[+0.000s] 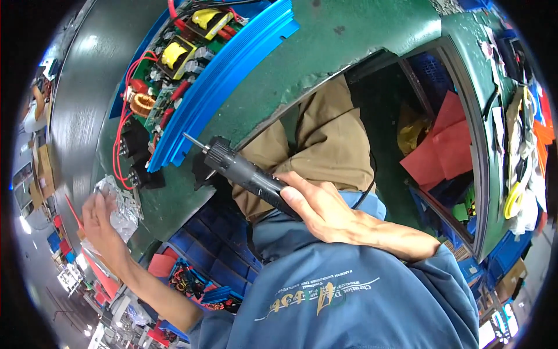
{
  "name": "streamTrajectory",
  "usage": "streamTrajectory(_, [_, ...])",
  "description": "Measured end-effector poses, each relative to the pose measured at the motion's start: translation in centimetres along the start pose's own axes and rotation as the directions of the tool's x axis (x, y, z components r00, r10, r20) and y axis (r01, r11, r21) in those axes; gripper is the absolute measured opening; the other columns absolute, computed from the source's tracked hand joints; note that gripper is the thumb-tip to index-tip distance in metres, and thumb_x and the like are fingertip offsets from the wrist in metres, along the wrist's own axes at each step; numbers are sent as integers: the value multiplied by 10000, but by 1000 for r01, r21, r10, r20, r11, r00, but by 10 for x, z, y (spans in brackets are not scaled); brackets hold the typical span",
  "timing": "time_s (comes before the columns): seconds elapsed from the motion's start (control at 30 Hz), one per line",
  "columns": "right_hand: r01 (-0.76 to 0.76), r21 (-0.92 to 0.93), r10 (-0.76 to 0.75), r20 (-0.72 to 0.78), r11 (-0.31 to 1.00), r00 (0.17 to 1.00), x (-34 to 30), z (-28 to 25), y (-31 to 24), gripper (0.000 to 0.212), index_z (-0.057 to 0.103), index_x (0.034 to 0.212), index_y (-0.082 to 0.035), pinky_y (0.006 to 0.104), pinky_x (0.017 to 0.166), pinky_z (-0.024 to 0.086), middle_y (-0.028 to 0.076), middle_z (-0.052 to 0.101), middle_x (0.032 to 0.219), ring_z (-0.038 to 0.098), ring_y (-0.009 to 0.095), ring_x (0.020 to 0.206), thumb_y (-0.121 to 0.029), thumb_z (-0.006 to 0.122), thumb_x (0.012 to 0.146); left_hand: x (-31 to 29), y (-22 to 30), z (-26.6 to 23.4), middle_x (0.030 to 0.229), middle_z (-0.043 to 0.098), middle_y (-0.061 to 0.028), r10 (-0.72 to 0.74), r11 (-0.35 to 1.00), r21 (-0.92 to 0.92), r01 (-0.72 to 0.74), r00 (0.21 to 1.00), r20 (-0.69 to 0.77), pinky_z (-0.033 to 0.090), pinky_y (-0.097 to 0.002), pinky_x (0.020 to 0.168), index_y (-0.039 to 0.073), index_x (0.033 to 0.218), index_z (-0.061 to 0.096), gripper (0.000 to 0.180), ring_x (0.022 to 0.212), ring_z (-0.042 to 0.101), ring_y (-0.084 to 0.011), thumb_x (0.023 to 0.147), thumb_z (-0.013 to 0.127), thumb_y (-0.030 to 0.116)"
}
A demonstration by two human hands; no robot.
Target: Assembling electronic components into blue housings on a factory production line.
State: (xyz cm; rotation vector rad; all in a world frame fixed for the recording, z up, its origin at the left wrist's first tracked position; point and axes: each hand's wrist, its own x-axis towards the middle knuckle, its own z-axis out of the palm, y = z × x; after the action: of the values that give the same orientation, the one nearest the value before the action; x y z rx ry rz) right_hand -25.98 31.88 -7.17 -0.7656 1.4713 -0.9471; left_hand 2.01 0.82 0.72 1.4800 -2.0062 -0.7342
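My right hand [325,212] is wrapped round a black electric screwdriver [247,174], held over my lap. Its metal bit points up and left, close to the near edge of a blue finned metal housing [226,75]. Inside that housing sits a circuit board with yellow-wrapped transformers [174,53], a copper coil [142,104] and red wires. At the left, my left hand [104,224] has its fingers bent and drawn together at a clear plastic bag [123,206] on the bench. Whatever is between those fingertips is too small to tell.
The housing lies on a worn green bench [349,29]. Below the bench are blue bins [218,247] and a bundle of wired parts [192,282]. To the right, a framed opening shows red sheets [444,145]. Plastic bags and a yellow roll [514,200] hang at far right.
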Motion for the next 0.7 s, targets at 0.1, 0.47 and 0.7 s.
streamTrajectory(0.1, [60, -18, -61, -36, 998, 998, 1, 6, 5, 458, 506, 1385, -32, 464, 716, 484, 223, 630, 788, 644, 403, 727, -364, 367, 1102, -8, 67, 31, 1104, 712, -148, 156, 988, -33, -153, 974, 162, 532, -299, 860, -69, 1227, 616, 319, 943, 686, -181, 1041, 600, 190])
streamTrajectory(0.47, [84, 12, -83, -34, 996, 996, 5, 12, 6, 509, 518, 1373, -39, 465, 712, 478, 211, 602, 766, 628, 396, 702, -421, 316, 1105, -10, 121, 93, 962, 711, -66, 202, 960, 97, -263, 888, 413, 517, -240, 780, -45, 1079, 722, 155, 861, 649, -98, 982, 669, 64])
streamTrajectory(0.7, [13, 72, -13, -10, 997, 1000, 9, 7, -1, 555, 568, 1299, -43, 391, 709, 465, 126, 599, 749, 614, 274, 720, -463, 257, 1111, 6, 116, 100, 879, 662, -57, 247, 929, 119, -349, 829, 501, 499, -239, 713, -72, 1038, 714, 147, 794, 630, -101, 946, 696, 41])
